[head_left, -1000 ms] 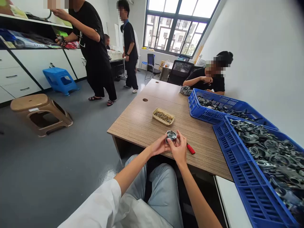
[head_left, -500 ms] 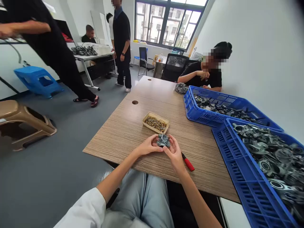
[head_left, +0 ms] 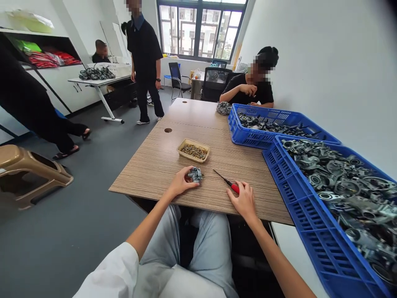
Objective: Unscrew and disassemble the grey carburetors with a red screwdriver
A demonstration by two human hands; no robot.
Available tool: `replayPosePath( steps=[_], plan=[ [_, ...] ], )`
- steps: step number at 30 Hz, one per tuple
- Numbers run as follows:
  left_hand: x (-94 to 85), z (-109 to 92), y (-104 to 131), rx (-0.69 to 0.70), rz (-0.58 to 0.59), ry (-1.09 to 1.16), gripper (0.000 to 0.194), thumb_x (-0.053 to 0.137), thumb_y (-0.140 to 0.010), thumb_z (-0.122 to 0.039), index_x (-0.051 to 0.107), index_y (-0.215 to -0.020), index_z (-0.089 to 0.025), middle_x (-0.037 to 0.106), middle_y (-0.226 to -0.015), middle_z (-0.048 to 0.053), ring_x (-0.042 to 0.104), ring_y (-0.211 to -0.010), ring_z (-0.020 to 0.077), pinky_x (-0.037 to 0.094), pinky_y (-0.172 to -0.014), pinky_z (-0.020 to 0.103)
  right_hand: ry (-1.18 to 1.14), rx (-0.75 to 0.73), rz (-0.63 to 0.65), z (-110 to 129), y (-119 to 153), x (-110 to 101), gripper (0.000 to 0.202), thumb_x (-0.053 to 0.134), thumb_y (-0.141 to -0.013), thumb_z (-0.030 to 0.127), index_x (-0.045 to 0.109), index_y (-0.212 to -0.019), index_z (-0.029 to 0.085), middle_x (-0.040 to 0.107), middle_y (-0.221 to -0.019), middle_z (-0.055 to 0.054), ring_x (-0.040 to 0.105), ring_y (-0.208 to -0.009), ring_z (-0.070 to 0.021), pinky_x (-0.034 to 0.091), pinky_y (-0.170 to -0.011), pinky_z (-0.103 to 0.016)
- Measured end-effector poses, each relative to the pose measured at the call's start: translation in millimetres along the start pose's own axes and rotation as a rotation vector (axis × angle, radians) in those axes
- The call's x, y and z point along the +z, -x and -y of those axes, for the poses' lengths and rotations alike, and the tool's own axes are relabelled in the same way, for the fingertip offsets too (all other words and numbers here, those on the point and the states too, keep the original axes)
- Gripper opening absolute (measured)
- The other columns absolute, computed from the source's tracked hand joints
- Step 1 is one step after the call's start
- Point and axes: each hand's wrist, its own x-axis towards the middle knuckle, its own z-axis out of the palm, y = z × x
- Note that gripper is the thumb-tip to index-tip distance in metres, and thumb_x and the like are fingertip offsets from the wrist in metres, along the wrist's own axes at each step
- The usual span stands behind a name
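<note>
My left hand [head_left: 180, 183] is closed around a grey cast-metal part [head_left: 195, 174], propping it near the tabletop; the palm side of the part is hidden by my fingers. My right hand [head_left: 244, 200] has its fingers wrapped over the red handle of a screwdriver [head_left: 228, 183]. The screwdriver lies on the wooden table, its dark shaft pointing away and to the left. Just beyond my left hand stands a shallow beige tray [head_left: 180, 154] filled with small brass-coloured screws.
Two blue plastic crates [head_left: 287, 194] full of metal parts line the right side. A person [head_left: 248, 87] sits at the table's far end beside a bag of parts [head_left: 223, 108]. Others stand or walk at left, near a brown stool [head_left: 40, 165].
My right hand has let go of the metal part and moved right to the screwdriver's handle. My left hand keeps the part alone, now turned differently. The walking person has moved left.
</note>
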Motion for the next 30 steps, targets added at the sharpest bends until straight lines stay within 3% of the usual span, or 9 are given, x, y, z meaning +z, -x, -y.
replayPosePath(
  steps=[3,7,10,13,19,21,24,26,30],
  plan=[
    [-1.9,2,1,0.047,-0.036,-0.043,0.080,0.093,-0.069,-0.042,0.062,-0.140,-0.019,0.070,-0.131,0.013,0.071,-0.103,0.0241,0.061,-0.087,0.037,-0.063,-0.039,0.045,-14,1,-4,0.029,0.054,-0.097,0.047,0.069,-0.108,0.024,0.069,-0.111,-0.016,0.060,-0.105,-0.0365,0.049,-0.097,-0.055],
    [4.9,-3,2,0.136,-0.101,-0.160,0.087,0.094,-0.069,-0.041,0.055,-0.145,-0.021,0.064,-0.139,0.015,0.064,-0.125,0.0314,0.050,-0.112,0.051,-0.303,0.017,0.100,-15,-2,-8,0.030,0.050,-0.098,0.048,0.062,-0.109,0.023,0.074,-0.107,-0.015,0.067,-0.099,-0.0342,0.052,-0.091,-0.049],
    [19.8,-9,2,0.157,-0.222,-0.258,0.095,0.098,-0.063,-0.042,0.053,-0.143,-0.019,0.058,-0.139,0.016,0.058,-0.130,0.0341,0.045,-0.116,0.053,-0.386,0.059,0.152,-9,-2,-13,0.032,0.051,-0.097,0.053,0.060,-0.107,0.024,0.076,-0.102,-0.012,0.070,-0.092,-0.0322,0.052,-0.085,-0.045],
    [31.2,-12,1,0.163,-0.295,-0.349,0.071,0.091,-0.072,-0.036,0.056,-0.132,-0.019,0.060,-0.128,0.013,0.058,-0.127,0.0320,0.045,-0.115,0.051,-0.436,0.096,0.151,-4,-2,-19,0.036,0.052,-0.096,0.057,0.061,-0.104,0.024,0.075,-0.095,-0.011,0.068,-0.084,-0.0300,0.052,-0.080,-0.042],
    [23.7,-10,1,0.199,-0.269,-0.319,0.065,0.082,-0.082,-0.032,0.052,-0.138,-0.019,0.062,-0.134,0.014,0.058,-0.128,0.0290,0.045,-0.114,0.045,-0.662,0.113,0.158,11,1,-18,0.038,0.061,-0.093,0.059,0.064,-0.107,0.024,0.076,-0.102,-0.011,0.071,-0.094,-0.0288,0.056,-0.082,-0.041],
    [20.5,-9,1,0.207,-0.295,-0.319,0.064,0.079,-0.084,-0.029,0.052,-0.141,-0.019,0.061,-0.137,0.015,0.057,-0.131,0.0290,0.043,-0.116,0.046,-0.794,0.187,0.238,16,3,-17,0.042,0.065,-0.090,0.062,0.064,-0.110,0.025,0.072,-0.086,-0.005,0.068,-0.073,-0.0233,0.054,-0.063,-0.034],
    [19.5,-9,1,0.215,-0.280,-0.318,0.061,0.075,-0.086,-0.027,0.053,-0.142,-0.022,0.062,-0.137,0.012,0.057,-0.131,0.0276,0.043,-0.117,0.044,-1.000,0.341,0.420,19,4,-18,0.046,0.069,-0.085,0.067,0.061,-0.104,0.026,0.056,-0.064,0.005,0.044,-0.043,-0.0117,0.032,-0.037,-0.023],
    [20.5,-10,2,0.218,-0.223,-0.314,0.060,0.075,-0.086,-0.028,0.053,-0.142,-0.023,0.063,-0.136,0.011,0.059,-0.129,0.0269,0.044,-0.116,0.043,-1.093,0.424,0.504,17,2,-22,0.048,0.069,-0.084,0.070,0.059,-0.095,0.024,0.053,-0.059,0.007,0.037,-0.039,-0.0081,0.024,-0.034,-0.019],
    [24.5,-15,5,0.228,-0.075,-0.306,0.073,0.083,-0.080,-0.033,0.049,-0.144,-0.022,0.061,-0.141,0.012,0.058,-0.132,0.0279,0.044,-0.116,0.043,-1.131,0.551,0.570,12,-3,-30,0.058,0.066,-0.083,0.077,0.065,-0.090,0.019,0.051,-0.051,0.007,0.036,-0.036,-0.0067,0.023,-0.031,-0.017]
  ],
)
